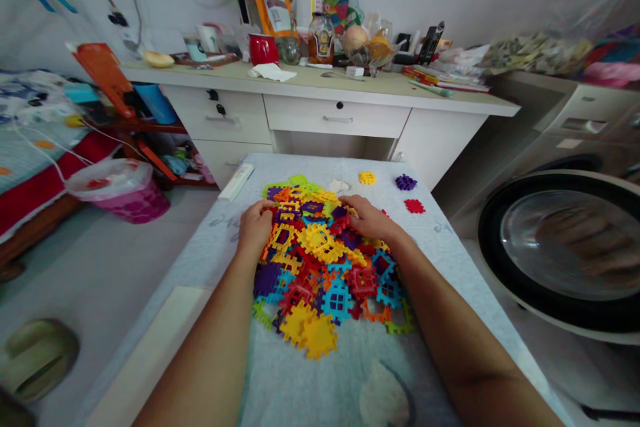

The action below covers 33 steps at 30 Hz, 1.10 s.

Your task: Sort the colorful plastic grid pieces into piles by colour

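A heaped pile of plastic interlocking building pieces (320, 243) lies on the cloth-covered table, in yellow, red, blue, purple, orange and lime green. At the pile's upper left edge rests my left hand (256, 225), fingers bent around the outer pieces and partly hidden. My right hand (369, 217) reaches over the upper right side, its fingers apart and touching pieces near a red one. Neither hand lifts anything clear of the heap. Two yellow gear-edged pieces (320, 337) lie at the near end. Apart from the pile are a yellow piece (367, 178), a purple one (405, 182) and a red one (415, 206).
A white narrow box (237, 182) lies on the table's far left corner. Behind stands a cluttered white desk (337, 111) with jars and a red mug (263, 49). A washing machine (565, 120) stands right; a pink bin (131, 193) is on the left floor.
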Tool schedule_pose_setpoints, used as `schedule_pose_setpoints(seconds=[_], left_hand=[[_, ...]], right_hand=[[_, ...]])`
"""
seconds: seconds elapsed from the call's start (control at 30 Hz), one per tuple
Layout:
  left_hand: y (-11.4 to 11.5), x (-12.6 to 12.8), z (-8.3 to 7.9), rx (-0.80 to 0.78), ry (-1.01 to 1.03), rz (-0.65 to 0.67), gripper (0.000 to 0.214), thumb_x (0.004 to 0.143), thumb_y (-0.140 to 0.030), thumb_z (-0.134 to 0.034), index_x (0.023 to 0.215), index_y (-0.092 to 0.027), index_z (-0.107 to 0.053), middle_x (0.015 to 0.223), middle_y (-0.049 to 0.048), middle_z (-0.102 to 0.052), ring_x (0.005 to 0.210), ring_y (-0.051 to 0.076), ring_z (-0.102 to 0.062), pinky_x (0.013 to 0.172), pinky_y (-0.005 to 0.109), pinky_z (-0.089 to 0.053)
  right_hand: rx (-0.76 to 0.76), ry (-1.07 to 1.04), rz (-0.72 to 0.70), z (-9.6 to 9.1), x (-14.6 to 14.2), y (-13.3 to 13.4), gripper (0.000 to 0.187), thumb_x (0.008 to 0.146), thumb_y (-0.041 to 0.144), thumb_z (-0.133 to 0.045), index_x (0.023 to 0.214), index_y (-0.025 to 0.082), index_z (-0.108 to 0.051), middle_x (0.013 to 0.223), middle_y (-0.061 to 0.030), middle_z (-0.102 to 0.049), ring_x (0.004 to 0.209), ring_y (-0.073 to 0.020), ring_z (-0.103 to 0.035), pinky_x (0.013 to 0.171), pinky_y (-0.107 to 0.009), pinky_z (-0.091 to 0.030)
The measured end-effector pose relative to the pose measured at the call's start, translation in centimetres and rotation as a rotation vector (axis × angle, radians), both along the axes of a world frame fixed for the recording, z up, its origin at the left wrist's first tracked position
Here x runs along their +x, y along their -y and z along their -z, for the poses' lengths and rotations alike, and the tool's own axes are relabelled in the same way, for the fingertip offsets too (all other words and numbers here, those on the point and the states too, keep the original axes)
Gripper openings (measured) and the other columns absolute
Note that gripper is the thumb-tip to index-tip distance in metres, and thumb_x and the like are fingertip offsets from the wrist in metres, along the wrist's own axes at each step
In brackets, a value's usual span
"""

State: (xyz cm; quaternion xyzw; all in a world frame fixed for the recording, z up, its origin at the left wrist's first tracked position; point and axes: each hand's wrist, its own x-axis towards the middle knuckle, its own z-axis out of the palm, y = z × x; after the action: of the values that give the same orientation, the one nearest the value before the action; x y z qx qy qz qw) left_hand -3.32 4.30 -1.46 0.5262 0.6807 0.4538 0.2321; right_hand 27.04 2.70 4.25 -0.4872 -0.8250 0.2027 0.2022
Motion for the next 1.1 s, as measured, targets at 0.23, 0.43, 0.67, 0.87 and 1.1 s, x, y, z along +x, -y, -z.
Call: schedule_pose_setpoints(seconds=[0.23, 0.43, 0.67, 0.87, 1.1], left_hand=[[0.0, 0.1, -0.2, 0.002, -0.007, 0.000, 0.033, 0.071, -0.022, -0.048, 0.093, -0.022, -0.073, 0.104, 0.0028, -0.075, 0.100, 0.021, -0.067, 0.098, 0.031, -0.048], [0.2, 0.3, -0.7, -0.005, 0.002, 0.007, 0.032, 0.072, -0.022, -0.047, 0.092, -0.021, -0.072, 0.101, 0.0029, -0.075, 0.097, 0.020, -0.067, 0.097, 0.032, -0.048], [0.4, 0.6, -1.2, -0.013, 0.028, -0.006, 0.032, 0.073, -0.021, -0.048, 0.093, -0.021, -0.072, 0.105, 0.0036, -0.075, 0.103, 0.020, -0.066, 0.100, 0.032, -0.046], [0.1, 0.4, -0.6, -0.005, 0.028, 0.001, 0.032, 0.073, -0.021, -0.048, 0.093, -0.021, -0.073, 0.103, 0.0025, -0.075, 0.100, 0.019, -0.067, 0.099, 0.031, -0.047], [0.0, 0.3, -0.8, 0.002, -0.010, -0.002, 0.032, 0.074, -0.022, -0.048, 0.093, -0.021, -0.073, 0.105, 0.0019, -0.075, 0.102, 0.019, -0.067, 0.101, 0.030, -0.047]], right_hand=[[-0.047, -0.040, 0.039, -0.3, 0.4, -0.2, 0.029, 0.076, 0.011, -0.062, 0.102, 0.020, -0.070, 0.103, -0.0052, -0.062, 0.096, -0.0191, -0.060, 0.094, -0.034, -0.048], [-0.135, -0.105, 0.088, -0.1, 0.2, 0.0, 0.028, 0.075, 0.009, -0.061, 0.101, 0.019, -0.067, 0.097, -0.0022, -0.066, 0.086, -0.0157, -0.061, 0.079, -0.028, -0.048], [-0.205, -0.179, 0.039, -1.0, 0.2, 0.1, 0.022, 0.071, 0.013, -0.060, 0.089, 0.019, -0.070, 0.090, -0.0007, -0.069, 0.081, -0.0152, -0.061, 0.077, -0.027, -0.048], [-0.193, -0.603, 0.134, -0.7, 0.5, -0.5, 0.014, 0.074, 0.029, -0.065, 0.084, 0.020, -0.064, 0.075, 0.0020, -0.063, 0.067, -0.0131, -0.055, 0.065, -0.026, -0.045], [0.143, -0.433, 0.206, 0.2, 0.6, -0.8, 0.009, 0.074, 0.022, -0.066, 0.082, 0.021, -0.062, 0.081, 0.0001, -0.059, 0.075, -0.0154, -0.054, 0.074, -0.030, -0.045]])
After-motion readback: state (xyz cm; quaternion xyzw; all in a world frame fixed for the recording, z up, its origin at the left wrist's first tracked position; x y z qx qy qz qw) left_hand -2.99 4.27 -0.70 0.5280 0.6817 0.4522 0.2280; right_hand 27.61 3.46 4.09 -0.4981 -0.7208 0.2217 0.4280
